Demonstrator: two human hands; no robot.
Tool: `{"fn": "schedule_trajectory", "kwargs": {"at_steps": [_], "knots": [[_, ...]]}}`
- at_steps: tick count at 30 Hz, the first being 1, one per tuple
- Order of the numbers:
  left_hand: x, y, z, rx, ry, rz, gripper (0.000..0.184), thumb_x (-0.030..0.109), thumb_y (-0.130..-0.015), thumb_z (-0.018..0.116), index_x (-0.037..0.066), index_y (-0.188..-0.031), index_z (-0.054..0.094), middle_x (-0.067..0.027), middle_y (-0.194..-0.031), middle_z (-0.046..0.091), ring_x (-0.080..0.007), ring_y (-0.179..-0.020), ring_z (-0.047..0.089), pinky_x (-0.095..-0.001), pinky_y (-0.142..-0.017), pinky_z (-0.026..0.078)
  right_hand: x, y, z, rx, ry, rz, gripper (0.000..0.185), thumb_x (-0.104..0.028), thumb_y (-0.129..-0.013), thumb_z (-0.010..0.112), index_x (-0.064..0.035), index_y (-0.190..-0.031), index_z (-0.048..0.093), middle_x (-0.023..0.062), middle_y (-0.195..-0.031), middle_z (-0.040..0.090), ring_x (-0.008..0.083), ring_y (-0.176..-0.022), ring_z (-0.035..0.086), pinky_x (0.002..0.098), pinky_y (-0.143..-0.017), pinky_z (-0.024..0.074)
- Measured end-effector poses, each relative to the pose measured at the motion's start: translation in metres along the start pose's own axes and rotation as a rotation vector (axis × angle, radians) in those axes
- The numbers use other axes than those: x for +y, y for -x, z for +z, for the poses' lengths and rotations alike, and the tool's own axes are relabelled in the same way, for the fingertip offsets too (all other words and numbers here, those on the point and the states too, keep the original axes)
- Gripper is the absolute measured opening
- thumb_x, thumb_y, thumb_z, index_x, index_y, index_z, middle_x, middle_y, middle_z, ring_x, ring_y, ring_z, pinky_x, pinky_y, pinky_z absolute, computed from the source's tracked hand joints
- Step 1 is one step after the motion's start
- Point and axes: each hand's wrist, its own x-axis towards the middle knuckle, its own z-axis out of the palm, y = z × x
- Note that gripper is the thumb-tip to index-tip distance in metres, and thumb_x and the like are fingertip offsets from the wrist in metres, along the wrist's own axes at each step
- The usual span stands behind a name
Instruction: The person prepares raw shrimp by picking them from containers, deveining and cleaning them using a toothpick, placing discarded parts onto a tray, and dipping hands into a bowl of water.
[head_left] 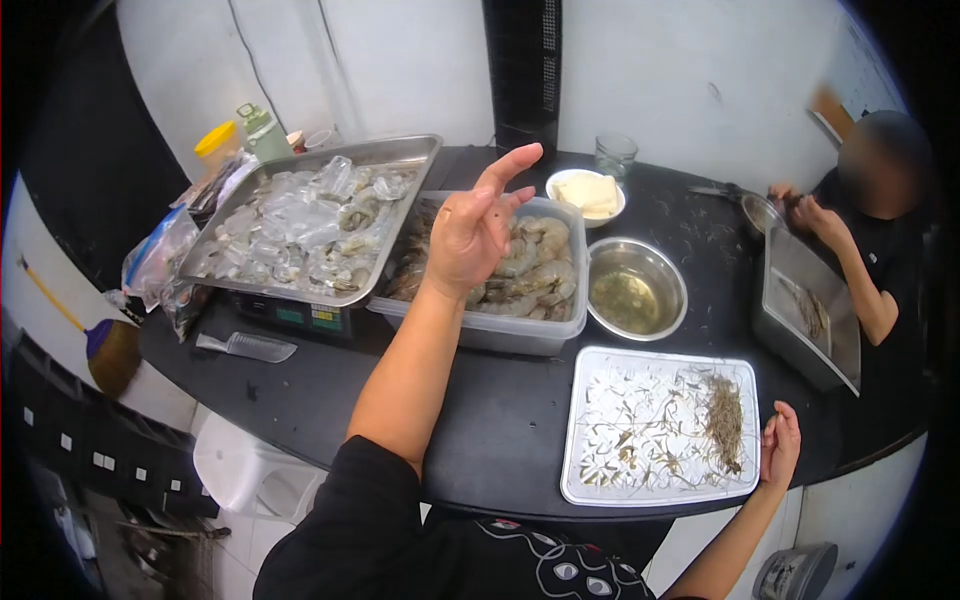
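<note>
Hovering over the clear plastic tub (545, 340) in the centre of the frame, the left hand (475, 235) has its fingers loosely parted, with nothing visible between them. Large raw shrimp (540, 270) fill the tub below. At lower right, the right hand (780, 445) is at the right edge of a white tray (640, 495); whether it grips the rim, I cannot tell. Thin shrimp scraps (725, 425) lie heaped along that tray's right side and scattered elsewhere. Just above the tray, a round steel bowl (637, 289) contains cloudy liquid. Upper left, a steel tray (355, 296) of shrimp and ice sits tilted on a scale (300, 314). A pale block (588, 194) is in a white bowl (606, 220) at upper centre. On the right, another person (870, 200) works over a deep steel pan (815, 345) with some shrimp inside.
</note>
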Motion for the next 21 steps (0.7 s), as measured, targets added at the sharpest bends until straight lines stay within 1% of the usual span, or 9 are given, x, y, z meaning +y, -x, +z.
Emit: {"fn": "schedule_trajectory", "kwargs": {"at_steps": [4,5,8,9,12,13,16,19,21], "knots": [[-0.011,0.003,0.020,-0.083,0.050,-0.066,0.048,0.027,-0.091,0.048,0.005,-0.049,0.053,-0.0179,-0.143,0.041,-0.0284,-0.133,0.034,-0.0464,-0.103,0.030,0.003,0.000,-0.005,0.028,0.026,0.017,0.026,-0.008,-0.094,0.051,0.0017,-0.118,0.054,0.0007,-0.071,0.051,0.0044,-0.057,0.041,0.0157,-0.053,0.0333],[-0.011,0.002,0.027,-0.075,0.035,-0.076,0.046,0.024,-0.091,0.052,0.004,-0.049,0.053,-0.0184,-0.138,0.047,-0.0279,-0.131,0.038,-0.0449,-0.103,0.032,0.001,0.001,-0.003,0.045,0.022,0.038,0.026,-0.008,-0.094,0.052,0.0020,-0.118,0.054,0.0011,-0.071,0.052,0.0042,-0.057,0.041,0.0158,-0.053,0.0337],[-0.022,0.004,0.029,-0.181,-0.378,-0.067,0.044,0.023,-0.089,0.056,0.003,-0.050,0.054,-0.0174,-0.130,0.055,-0.0269,-0.127,0.041,-0.0432,-0.103,0.032,-0.003,0.002,0.003,0.050,0.002,0.055,0.024,-0.008,-0.094,0.053,0.0022,-0.116,0.055,0.0019,-0.071,0.054,0.0044,-0.058,0.042,0.0163,-0.053,0.0349],[-0.021,0.003,0.040,-0.224,-0.557,-0.029,0.040,0.020,-0.087,0.059,0.001,-0.051,0.055,-0.0121,-0.124,0.061,-0.0271,-0.124,0.043,-0.0408,-0.102,0.033,-0.003,0.002,0.004,0.037,-0.014,0.045,0.023,-0.008,-0.094,0.053,0.0021,-0.115,0.056,0.0020,-0.071,0.054,0.0048,-0.058,0.043,0.0165,-0.053,0.0351],[-0.030,0.005,0.058,-0.329,-1.001,-0.035,0.033,0.016,-0.083,0.062,0.000,-0.054,0.056,-0.0071,-0.122,0.062,-0.0282,-0.122,0.043,-0.0387,-0.101,0.034,-0.004,0.001,0.008,0.029,-0.037,0.025,0.023,-0.007,-0.094,0.053,0.0023,-0.114,0.057,0.0023,-0.071,0.054,0.0059,-0.059,0.043,0.0173,-0.054,0.0356],[-0.034,0.002,0.064,-0.350,-1.021,-0.001,0.026,0.013,-0.080,0.063,0.000,-0.058,0.061,-0.0046,-0.114,0.065,-0.0299,-0.116,0.046,-0.0388,-0.098,0.037,-0.005,0.002,0.009,0.035,-0.039,0.028,0.023,-0.007,-0.093,0.052,0.0024,-0.114,0.057,0.0023,-0.071,0.054,0.0059,-0.059,0.043,0.0173,-0.054,0.0355],[-0.040,-0.014,0.080,-0.444,-1.263,-0.031,0.025,0.018,-0.081,0.062,0.001,-0.064,0.067,-0.0073,-0.105,0.065,-0.0290,-0.107,0.051,-0.0408,-0.091,0.042,-0.006,0.002,0.012,0.024,-0.049,0.027,0.023,-0.006,-0.093,0.052,0.0030,-0.114,0.056,0.0025,-0.071,0.055,0.0060,-0.059,0.043,0.0176,-0.055,0.0352],[-0.056,-0.041,0.109,-0.770,-1.623,-0.243,0.030,0.027,-0.084,0.060,0.002,-0.076,0.072,-0.0094,-0.101,0.064,-0.0275,-0.100,0.054,-0.0427,-0.085,0.045,-0.007,0.003,0.014,0.028,-0.052,0.029,0.023,-0.006,-0.093,0.052,0.0030,-0.114,0.057,0.0025,-0.071,0.055,0.0059,-0.059,0.043,0.0175,-0.055,0.0349],[-0.088,-0.054,0.113,-0.949,-1.778,-0.379,0.031,0.032,-0.086,0.058,0.004,-0.087,0.073,-0.0112,-0.105,0.064,-0.0277,-0.104,0.055,-0.0432,-0.085,0.046,-0.007,0.003,0.014,0.016,-0.053,0.019,0.023,-0.006,-0.093,0.052,0.0031,-0.113,0.058,0.0026,-0.071,0.055,0.0059,-0.059,0.043,0.0174,-0.055,0.0348]]}}
